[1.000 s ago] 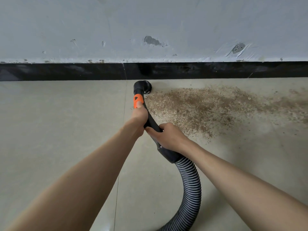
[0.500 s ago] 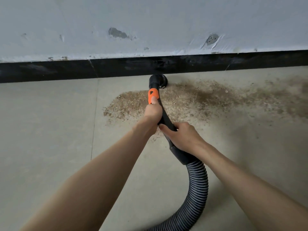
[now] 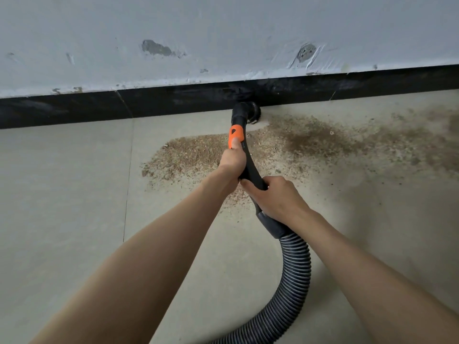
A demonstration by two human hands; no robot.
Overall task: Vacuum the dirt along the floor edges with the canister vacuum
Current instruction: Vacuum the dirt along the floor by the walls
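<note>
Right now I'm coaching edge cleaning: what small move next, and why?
Probably sweep the brush nozzle rightward along the black baseboard; it sits against it, and the sawdust band by the wall stretches right.

The wall (image 3: 223, 26) at 12 o'clock is pale grey-blue, blotched with darker grey patches and white scrape streaks. Below it the skirting board (image 3: 74, 108) is glossy black. The floor (image 3: 62, 207) is dull beige with thin dark joint lines. The dirt (image 3: 310, 142), from centre toward 3 o'clock, is speckled brown and tan, darkest near the middle. The vacuum nozzle (image 3: 244, 114) is black with an orange band (image 3: 236, 136); the hose (image 3: 295, 269) at 5 o'clock is black-and-grey ribbed.
</note>
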